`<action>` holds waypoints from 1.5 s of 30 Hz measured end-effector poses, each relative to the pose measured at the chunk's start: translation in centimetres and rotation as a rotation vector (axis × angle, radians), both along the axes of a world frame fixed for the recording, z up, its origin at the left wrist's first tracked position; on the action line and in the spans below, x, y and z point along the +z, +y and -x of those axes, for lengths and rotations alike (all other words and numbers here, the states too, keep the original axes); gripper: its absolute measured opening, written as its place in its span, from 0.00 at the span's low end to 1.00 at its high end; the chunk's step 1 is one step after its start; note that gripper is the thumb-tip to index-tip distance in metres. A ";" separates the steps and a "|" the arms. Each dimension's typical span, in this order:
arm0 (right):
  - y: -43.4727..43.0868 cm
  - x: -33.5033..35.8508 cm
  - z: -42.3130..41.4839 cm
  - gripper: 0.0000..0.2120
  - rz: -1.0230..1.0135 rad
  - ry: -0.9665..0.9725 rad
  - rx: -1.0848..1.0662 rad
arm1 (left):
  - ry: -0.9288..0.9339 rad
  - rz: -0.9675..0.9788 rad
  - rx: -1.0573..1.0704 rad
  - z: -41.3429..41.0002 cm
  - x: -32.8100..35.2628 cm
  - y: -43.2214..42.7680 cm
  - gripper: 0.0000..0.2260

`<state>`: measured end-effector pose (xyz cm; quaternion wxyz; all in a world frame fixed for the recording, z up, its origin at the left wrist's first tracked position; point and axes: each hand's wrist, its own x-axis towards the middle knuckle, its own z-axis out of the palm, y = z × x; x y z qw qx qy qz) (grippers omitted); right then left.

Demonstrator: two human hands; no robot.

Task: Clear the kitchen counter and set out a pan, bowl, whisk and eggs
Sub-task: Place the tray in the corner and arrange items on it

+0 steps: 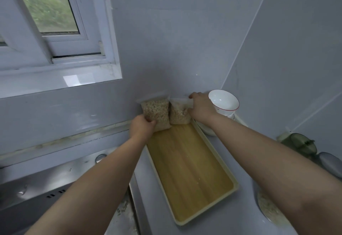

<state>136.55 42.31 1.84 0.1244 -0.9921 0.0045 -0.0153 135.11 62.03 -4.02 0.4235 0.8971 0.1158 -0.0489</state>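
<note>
A grey surface (222, 221) carries a long cream tray (185, 170) with a wooden floor; at its far end, against the wall, the left grip (141, 126) clutches the left bag (155, 113) of pale grain, the right grip (200, 107) pinches the right bag (180, 115); a white, red-rimmed bowl (224, 101) tilts just beside.

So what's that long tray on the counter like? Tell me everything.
The tray is a long, shallow rectangle with a cream rim and a yellowish wood-grain floor. It lies flat on the grey counter, running towards the wall corner. Two clear bags of pale grain stand at its far end: the left hand grips the left bag, the right hand the right bag.
</note>
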 end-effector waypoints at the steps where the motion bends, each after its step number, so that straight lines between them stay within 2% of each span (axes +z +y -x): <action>1: -0.2 0.5 1.0 0.25 -0.011 -0.001 -0.002 | -0.025 0.008 -0.053 0.5 0.4 -0.6 0.11; 5: -1.3 1.8 4.3 0.22 -0.060 -0.040 -0.031 | -0.109 0.058 -0.232 2.4 2.1 -3.3 0.13; 8: -3.0 2.1 6.9 0.17 -0.043 -0.073 -0.068 | -0.102 0.107 -0.377 3.8 3.3 -5.4 0.15; 12: -6.4 2.8 11.2 0.21 -0.062 -0.026 -0.125 | -0.119 0.126 -0.540 6.3 4.5 -8.6 0.20; 22: -16.6 4.7 20.6 0.21 -0.218 0.030 -0.366 | -0.083 0.185 -0.747 12.0 5.3 -17.1 0.23; 30: -22.3 3.5 26.5 0.14 -0.313 0.047 -0.555 | 0.073 0.214 -0.812 16.0 4.0 -23.5 0.22; 32: -23.1 2.9 27.6 0.12 -0.452 0.102 -0.630 | 0.183 0.215 -0.833 17.0 4.1 -24.4 0.23; 35: -23.6 2.3 29.7 0.15 -0.799 0.333 -0.789 | 0.440 0.247 -0.818 18.4 4.1 -26.0 0.23; 37: -23.5 1.5 30.7 0.14 -0.948 0.439 -0.821 | 0.540 0.254 -0.806 19.1 3.8 -26.9 0.21; 45: -22.3 -0.4 30.1 0.13 -1.113 0.346 -0.857 | 0.590 0.393 -0.635 19.6 3.4 -26.9 0.21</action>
